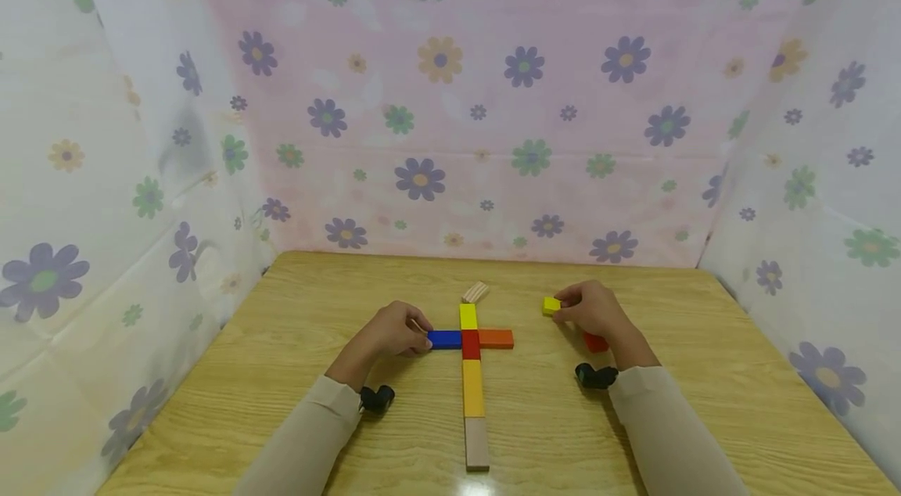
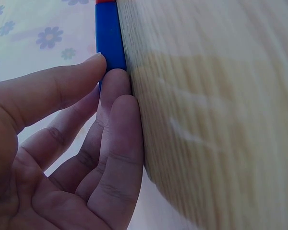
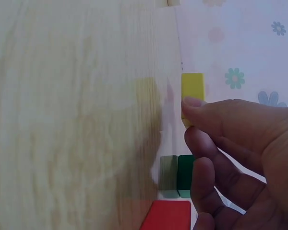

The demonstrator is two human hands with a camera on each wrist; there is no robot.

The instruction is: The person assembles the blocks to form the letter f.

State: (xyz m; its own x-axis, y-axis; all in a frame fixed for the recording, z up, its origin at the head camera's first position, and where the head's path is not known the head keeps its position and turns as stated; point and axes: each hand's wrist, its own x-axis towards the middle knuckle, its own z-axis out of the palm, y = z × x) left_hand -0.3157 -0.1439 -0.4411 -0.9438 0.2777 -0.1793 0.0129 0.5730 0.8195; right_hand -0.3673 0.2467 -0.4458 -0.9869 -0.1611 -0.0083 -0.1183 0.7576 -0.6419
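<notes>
Flat on the table, several blocks form a cross in the head view. Its centre is a dark red block (image 1: 470, 345), with a blue block (image 1: 446, 339) on the left, an orange block (image 1: 496, 339) on the right and a yellow block (image 1: 468, 316) behind. Toward the front run an amber block (image 1: 473, 389) and a plain wood block (image 1: 476, 443). My left hand (image 1: 394, 329) pinches the blue block's outer end between thumb and fingers. Off to the right, my right hand (image 1: 593, 310) holds a small yellow block (image 1: 551, 306) between thumb and fingertips.
A ridged wooden piece (image 1: 475, 292) lies slanted just behind the cross. Under the right wrist sits a red block (image 1: 595, 343). The right wrist view shows a green block (image 3: 185, 175) beyond a red one. Flowered cloth (image 1: 479, 89) walls the table's back and sides.
</notes>
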